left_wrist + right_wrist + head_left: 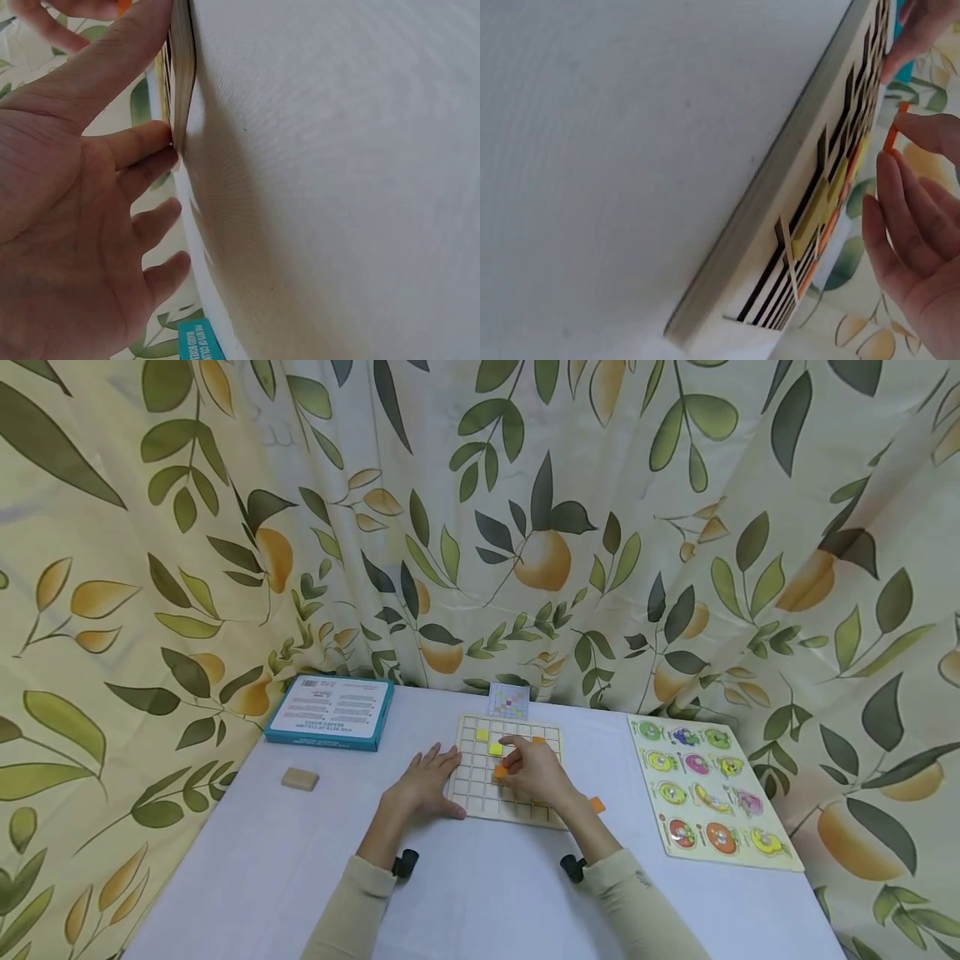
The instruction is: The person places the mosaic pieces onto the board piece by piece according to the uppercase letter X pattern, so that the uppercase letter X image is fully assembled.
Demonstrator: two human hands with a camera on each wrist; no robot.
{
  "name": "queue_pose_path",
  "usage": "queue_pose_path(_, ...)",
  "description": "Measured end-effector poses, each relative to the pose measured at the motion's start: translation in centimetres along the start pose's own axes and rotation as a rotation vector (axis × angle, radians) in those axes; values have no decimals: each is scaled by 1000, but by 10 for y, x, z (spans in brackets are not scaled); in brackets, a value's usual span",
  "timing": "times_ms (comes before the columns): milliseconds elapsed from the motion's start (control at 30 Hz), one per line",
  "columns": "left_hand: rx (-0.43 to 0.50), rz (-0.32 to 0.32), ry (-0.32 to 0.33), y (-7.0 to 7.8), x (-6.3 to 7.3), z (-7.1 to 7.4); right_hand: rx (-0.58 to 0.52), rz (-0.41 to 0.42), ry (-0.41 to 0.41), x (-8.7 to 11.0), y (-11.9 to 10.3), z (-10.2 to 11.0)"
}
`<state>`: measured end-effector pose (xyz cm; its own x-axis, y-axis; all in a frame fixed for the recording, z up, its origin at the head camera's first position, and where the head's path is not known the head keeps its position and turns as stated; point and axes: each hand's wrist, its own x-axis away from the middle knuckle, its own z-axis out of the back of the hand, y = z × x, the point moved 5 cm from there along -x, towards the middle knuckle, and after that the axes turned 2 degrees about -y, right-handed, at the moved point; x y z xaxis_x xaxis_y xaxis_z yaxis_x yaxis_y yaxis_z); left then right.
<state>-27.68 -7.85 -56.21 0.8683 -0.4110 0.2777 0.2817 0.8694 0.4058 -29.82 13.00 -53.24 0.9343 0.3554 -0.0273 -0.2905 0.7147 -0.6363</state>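
Note:
A wooden grid board (468,781) lies on the table in front of me. My left hand (426,783) rests at its left edge, fingers spread; in the left wrist view its thumb and forefinger touch the board's side. Over the middle of the grid, my right hand (542,774) pinches a thin orange square tile (892,135) between thumb and fingertips, held above the board in the right wrist view. Yellow tiles (496,749) and an orange tile (538,740) sit in grid cells. The right hand covers part of the board's lower right.
Behind the board stands a small patterned card (508,700). Another orange tile (597,805) lies right of the board. A fruit-picture board (712,789) is at the right. At the left are a teal-edged box (330,710) and a small wooden block (300,778). A patterned curtain (480,527) hangs behind.

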Motion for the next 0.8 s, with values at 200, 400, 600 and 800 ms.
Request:
queue_pose_path(200, 0, 7, -7, 0, 0, -1, 38, -16, -8, -3, 0, -8)
queue_pose_path(400, 0, -1, -1, 0, 0, 0, 37, -25, -17, -4, 1, -12)
queue_pose_path(600, -2, -10, -2, -1, 1, -1, 47, -6, -13, -6, 3, -16)
queue_pose_path(800, -2, -13, 3, 0, 0, 1, 39, 2, -18, -8, 0, -16)
